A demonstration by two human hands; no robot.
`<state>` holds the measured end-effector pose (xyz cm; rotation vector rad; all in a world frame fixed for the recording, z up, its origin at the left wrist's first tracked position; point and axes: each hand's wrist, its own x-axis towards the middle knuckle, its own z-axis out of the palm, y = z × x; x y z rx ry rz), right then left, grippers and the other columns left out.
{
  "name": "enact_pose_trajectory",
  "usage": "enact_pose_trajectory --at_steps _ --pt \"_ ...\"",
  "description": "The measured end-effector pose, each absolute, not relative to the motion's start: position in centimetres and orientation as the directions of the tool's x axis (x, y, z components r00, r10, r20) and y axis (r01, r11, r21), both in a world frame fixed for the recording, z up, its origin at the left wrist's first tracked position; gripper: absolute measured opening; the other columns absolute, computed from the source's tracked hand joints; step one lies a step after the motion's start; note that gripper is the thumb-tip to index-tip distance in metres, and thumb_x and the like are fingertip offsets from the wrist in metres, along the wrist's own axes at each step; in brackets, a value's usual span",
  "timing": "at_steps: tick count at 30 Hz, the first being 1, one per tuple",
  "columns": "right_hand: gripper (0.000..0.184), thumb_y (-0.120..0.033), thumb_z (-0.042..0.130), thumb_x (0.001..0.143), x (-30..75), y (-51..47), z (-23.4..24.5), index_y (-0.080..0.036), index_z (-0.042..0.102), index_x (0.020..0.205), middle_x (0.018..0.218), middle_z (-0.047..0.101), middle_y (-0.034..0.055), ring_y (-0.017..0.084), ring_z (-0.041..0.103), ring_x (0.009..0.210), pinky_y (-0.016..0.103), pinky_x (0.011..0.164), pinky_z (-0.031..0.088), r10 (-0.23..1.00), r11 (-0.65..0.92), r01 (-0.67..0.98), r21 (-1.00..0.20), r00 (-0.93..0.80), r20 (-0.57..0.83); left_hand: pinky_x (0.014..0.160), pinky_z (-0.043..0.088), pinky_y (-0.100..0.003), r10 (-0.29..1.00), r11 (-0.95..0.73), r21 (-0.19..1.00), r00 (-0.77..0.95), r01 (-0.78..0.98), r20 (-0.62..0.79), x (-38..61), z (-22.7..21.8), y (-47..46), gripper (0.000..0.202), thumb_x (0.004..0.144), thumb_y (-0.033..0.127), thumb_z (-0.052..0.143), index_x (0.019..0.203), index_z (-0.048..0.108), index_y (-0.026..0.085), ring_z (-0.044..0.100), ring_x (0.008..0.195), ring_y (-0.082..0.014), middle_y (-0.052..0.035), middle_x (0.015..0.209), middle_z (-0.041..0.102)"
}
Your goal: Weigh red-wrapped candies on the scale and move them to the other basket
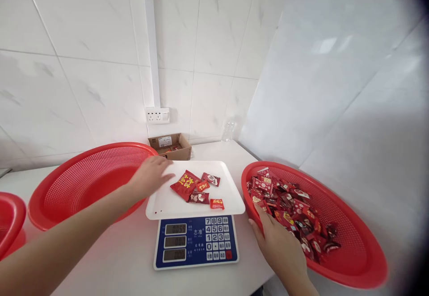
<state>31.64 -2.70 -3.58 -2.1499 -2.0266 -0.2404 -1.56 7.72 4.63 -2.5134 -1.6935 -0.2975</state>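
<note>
My left hand (pixel 150 179) reaches over the left edge of the white scale tray (pixel 161 198), fingers stretched out with nothing in them. On the tray lie a larger red snack packet (pixel 185 184) and several small wrapped pieces, among them a dark red one (pixel 211 179) and a bright red one (pixel 217 204). My right hand (pixel 279 242) is on the near left rim of the right red basket (pixel 355 233), its thumb outside and its fingers over the rim. Many red wrapped sweets (pixel 295 206) fill that basket's left part. The fingertips inside are partly hidden.
The scale's blue keypad panel (pixel 197 240) faces me. A perforated red basket (pixel 83 180) stands at left, with part of another red basket (pixel 10 220) beside it. Behind the tray are an open cardboard box (pixel 181 153) and a clear plastic container (pixel 229 131) near the wall.
</note>
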Motion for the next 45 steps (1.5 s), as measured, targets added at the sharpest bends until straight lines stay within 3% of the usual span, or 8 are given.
enact_pose_trajectory --at_steps 3,6,9,18,31,35,38,45 --pt "0.046 -0.033 0.028 0.094 31.6 -2.7 -3.5 -0.015 0.051 0.13 0.11 0.069 0.0115 0.024 0.067 0.091 0.035 0.07 0.054 0.969 -0.062 0.998 -0.016 0.064 0.24 0.104 0.037 -0.039 0.793 -0.608 0.078 0.599 0.79 0.11 2.3 3.0 6.5 0.045 0.09 0.04 0.045 0.133 0.044 0.028 0.038 0.132 -0.0242 -0.0057 0.141 0.048" --pt "0.047 -0.033 0.027 0.094 31.6 -2.6 -3.5 -0.015 0.052 0.13 0.11 0.069 0.0112 0.024 0.067 0.091 0.034 0.068 0.054 0.968 -0.06 0.998 -0.021 0.064 0.242 0.106 0.033 -0.048 0.696 -0.717 0.093 0.715 0.691 0.063 5.6 1.3 6.3 0.052 0.088 0.045 0.048 0.137 0.039 0.03 0.03 0.137 -0.0301 -0.0082 0.146 0.042" --pt "0.046 -0.033 0.028 0.093 31.7 -2.6 -3.7 -0.016 0.053 0.127 0.111 0.069 0.0101 0.024 0.067 0.091 0.033 0.068 0.054 0.965 -0.05 0.998 -0.031 0.056 0.258 0.101 0.036 -0.055 0.679 -0.734 0.056 0.731 0.677 0.066 7.4 0.3 6.9 0.043 0.088 0.041 0.05 0.125 0.051 0.02 0.042 0.128 -0.0317 -0.0133 0.134 0.052" --pt "0.044 -0.031 0.03 0.093 31.6 -2.6 -3.5 -0.014 0.055 0.125 0.111 0.069 0.011 0.024 0.068 0.091 0.033 0.068 0.054 0.967 -0.054 0.998 -0.026 0.059 0.246 0.08 0.052 -0.041 0.657 -0.746 -0.053 0.746 0.664 0.109 7.5 -0.6 7.6 0.024 0.088 0.033 0.055 0.104 0.06 0.016 0.062 0.092 -0.0191 -0.0058 0.105 0.064" --pt "0.045 -0.033 0.029 0.093 32.0 -2.5 -3.9 -0.015 0.054 0.125 0.11 0.069 0.0102 0.023 0.067 0.09 0.031 0.066 0.053 0.964 -0.031 0.999 -0.043 0.041 0.264 0.067 0.052 -0.033 0.918 -0.301 -0.007 0.292 0.954 0.268 -0.5 6.1 9.1 0.027 0.09 0.039 0.049 0.099 0.059 0.015 0.061 0.079 -0.0159 -0.0046 0.095 0.063" --pt "0.045 -0.033 0.028 0.094 31.9 -2.6 -3.9 -0.016 0.055 0.125 0.108 0.07 0.0099 0.023 0.067 0.089 0.03 0.064 0.052 0.967 -0.047 0.999 -0.013 0.049 0.25 0.09 0.046 -0.05 0.953 -0.258 -0.004 0.256 0.966 0.16 -3.3 5.6 9.6 0.039 0.089 0.043 0.049 0.116 0.055 0.015 0.056 0.111 -0.0266 -0.0123 0.12 0.059" --pt "0.044 -0.034 0.029 0.094 31.7 -2.6 -3.8 -0.016 0.054 0.126 0.108 0.07 0.01 0.024 0.068 0.088 0.03 0.063 0.052 0.967 -0.065 0.998 0.009 0.061 0.246 0.106 0.03 -0.055 0.911 -0.412 0.048 0.41 0.91 0.056 -1.2 4.2 8.7 0.063 0.087 0.058 0.039 0.138 0.036 0.021 0.025 0.138 -0.0334 -0.017 0.149 0.033" --pt "0.041 -0.03 0.031 0.094 31.5 -2.6 -3.7 -0.015 0.056 0.123 0.108 0.07 0.0101 0.023 0.068 0.089 0.03 0.066 0.053 0.961 -0.049 0.998 0.046 0.035 0.274 0.108 0.026 -0.053 0.662 -0.735 0.15 0.747 0.662 -0.054 9.0 1.6 8.3 0.086 0.076 0.072 0.042 0.146 0.017 0.029 0.015 0.141 -0.0341 -0.0153 0.155 0.016"
